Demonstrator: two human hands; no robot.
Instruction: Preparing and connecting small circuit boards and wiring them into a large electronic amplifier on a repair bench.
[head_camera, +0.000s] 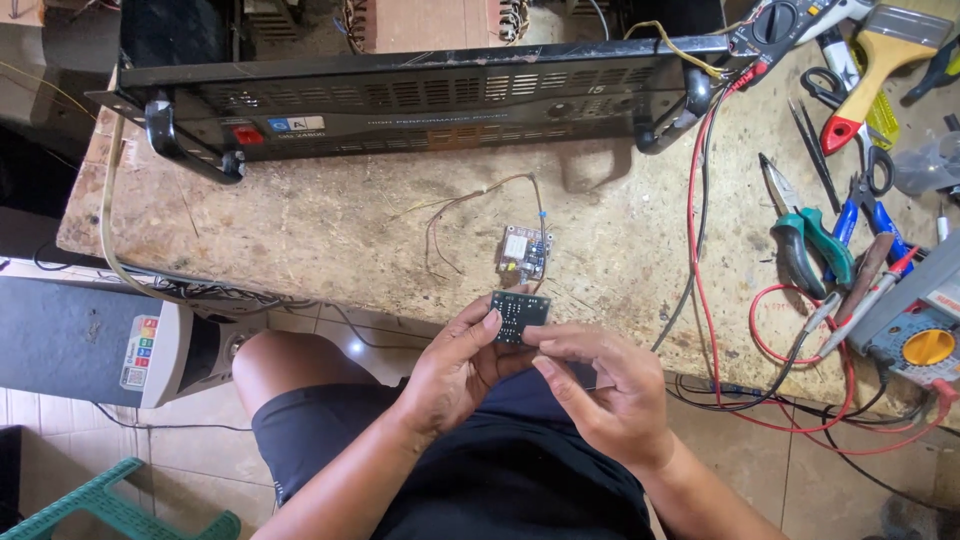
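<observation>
1. left hand (455, 375) and right hand (600, 395) pinch a small dark circuit board (519, 316) by its edges, grip closed, face up for viewing.
2. board held above desk (300, 230) edge, near a wired module (524, 254).

circuit board (520, 317): dark green, pale dots
small module (524, 252): blue, white block
amplifier (420, 95): black, slotted front, red switch
pliers (812, 243): green handles
brush (880, 62): yellow handle, red tip
tabletop (300, 225): speckled tan
test leads (700, 250): red, black
</observation>
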